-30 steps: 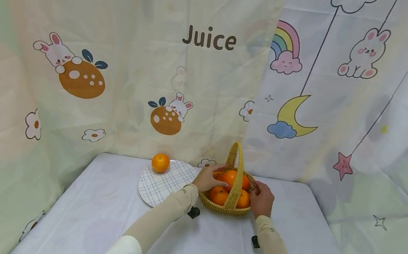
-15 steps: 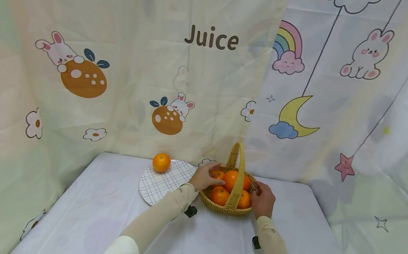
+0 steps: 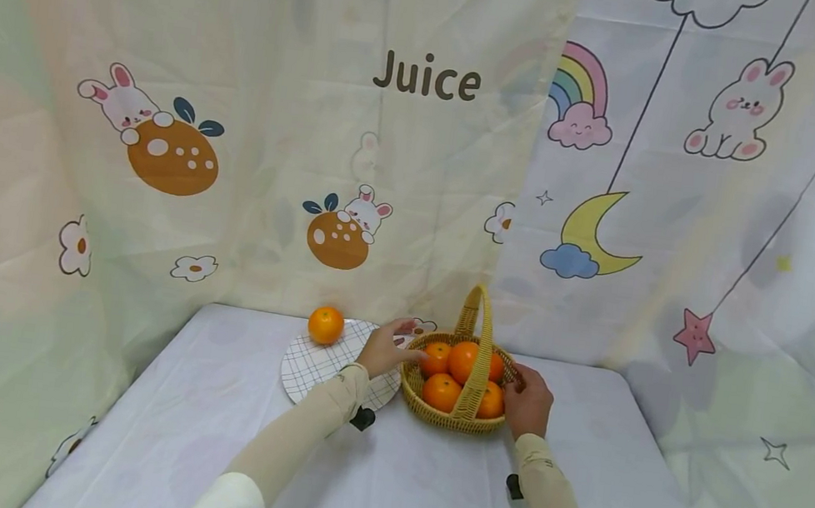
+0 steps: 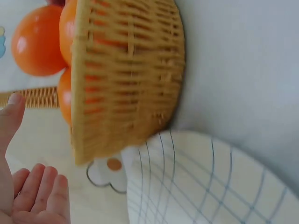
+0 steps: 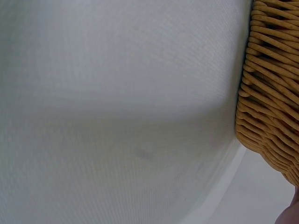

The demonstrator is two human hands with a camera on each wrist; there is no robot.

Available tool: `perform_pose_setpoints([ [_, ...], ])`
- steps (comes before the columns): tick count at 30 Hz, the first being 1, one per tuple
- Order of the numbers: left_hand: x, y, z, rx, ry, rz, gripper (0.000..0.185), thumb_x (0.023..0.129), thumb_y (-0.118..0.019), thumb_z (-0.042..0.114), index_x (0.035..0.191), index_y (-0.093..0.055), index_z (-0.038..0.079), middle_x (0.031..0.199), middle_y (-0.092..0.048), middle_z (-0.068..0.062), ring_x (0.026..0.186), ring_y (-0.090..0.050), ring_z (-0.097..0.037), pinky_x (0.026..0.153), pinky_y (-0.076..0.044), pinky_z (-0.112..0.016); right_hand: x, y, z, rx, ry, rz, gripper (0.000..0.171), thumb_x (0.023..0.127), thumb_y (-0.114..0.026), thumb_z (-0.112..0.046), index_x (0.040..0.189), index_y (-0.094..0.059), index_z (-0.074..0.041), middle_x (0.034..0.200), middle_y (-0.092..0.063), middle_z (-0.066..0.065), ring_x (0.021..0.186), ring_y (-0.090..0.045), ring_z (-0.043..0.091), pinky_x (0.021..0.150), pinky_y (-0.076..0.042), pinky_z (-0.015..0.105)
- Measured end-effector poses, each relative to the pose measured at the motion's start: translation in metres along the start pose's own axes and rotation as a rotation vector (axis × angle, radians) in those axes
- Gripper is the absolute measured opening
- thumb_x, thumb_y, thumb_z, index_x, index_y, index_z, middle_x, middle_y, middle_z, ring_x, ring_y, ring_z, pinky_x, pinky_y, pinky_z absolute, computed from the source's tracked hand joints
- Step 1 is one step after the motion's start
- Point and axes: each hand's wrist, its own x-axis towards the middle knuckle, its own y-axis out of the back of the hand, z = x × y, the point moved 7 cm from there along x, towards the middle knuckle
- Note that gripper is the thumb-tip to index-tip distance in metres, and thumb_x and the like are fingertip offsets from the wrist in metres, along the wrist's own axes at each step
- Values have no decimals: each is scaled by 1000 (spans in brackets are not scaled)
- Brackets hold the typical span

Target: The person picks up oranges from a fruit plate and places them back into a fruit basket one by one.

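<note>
A yellow wicker basket (image 3: 427, 414) with a tall arched handle holds several oranges (image 3: 442, 392). At its right rim, my right hand (image 3: 530, 400) grips the edge, fingers curled over it. Only a bit of that hand (image 5: 288, 213) shows in the right wrist view, below the basket wall (image 5: 271, 88). My left hand (image 3: 383, 350) is beside the basket's left rim, holding nothing, thumb spread from the fingers. In the left wrist view its palm (image 4: 35, 200) faces the oranges (image 4: 37, 42) above the rim.
Left of the basket lies a flat round white disc (image 3: 312, 365) with blue check lines, partly under my left forearm. One orange (image 3: 325, 325) sits at its back edge. A printed cloth curtain (image 3: 433, 165) hangs right behind the white-covered table (image 3: 210, 399).
My left hand has drawn back leftward from over the oranges to outside the basket rim, leaving an orange there in full view. My right hand keeps its hold on the rim.
</note>
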Motion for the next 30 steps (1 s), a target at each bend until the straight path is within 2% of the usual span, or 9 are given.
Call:
perform_pose_setpoints([
  [8, -5, 50, -19, 70, 40, 165, 69, 78, -83, 16, 137, -51, -2, 133, -57, -17, 125, -53, -31, 107, -40, -40, -1, 0, -2, 5, 40, 23, 37, 91, -60, 3, 127, -63, -2, 122, -61, 17, 109, -58, 33, 94, -49, 49],
  [15, -14, 88, -31, 53, 67, 265, 71, 79, -82, 13, 137, -47, -8, 135, -54, -21, 126, -50, -33, 109, -37, -42, 1, -3, 2, -10, 39, 28, 37, 91, -60, 3, 127, -63, -3, 123, -61, 17, 111, -58, 33, 94, -49, 50],
  [22, -18, 114, -37, 74, 72, 334, 69, 79, -83, 13, 136, -50, -6, 135, -55, -19, 126, -50, -34, 108, -38, -42, 0, -5, 4, -14, 27, 11, 37, 91, -60, 2, 128, -62, -4, 123, -61, 17, 110, -58, 33, 94, -49, 49],
  [28, -22, 126, -44, 120, 86, 370, 70, 79, -83, 16, 137, -51, -2, 138, -54, -16, 128, -49, -33, 108, -39, -42, 0, -3, 2, -14, 34, 17, 38, 91, -60, 2, 128, -62, -3, 123, -61, 18, 109, -58, 33, 95, -49, 50],
  [30, -23, 129, -46, 151, 90, 401, 69, 78, -83, 16, 137, -52, -1, 138, -54, -16, 127, -49, -35, 107, -39, -44, 0, -3, 2, -16, 36, 16, 38, 91, -60, 2, 128, -62, -3, 123, -61, 18, 110, -58, 33, 95, -49, 50],
])
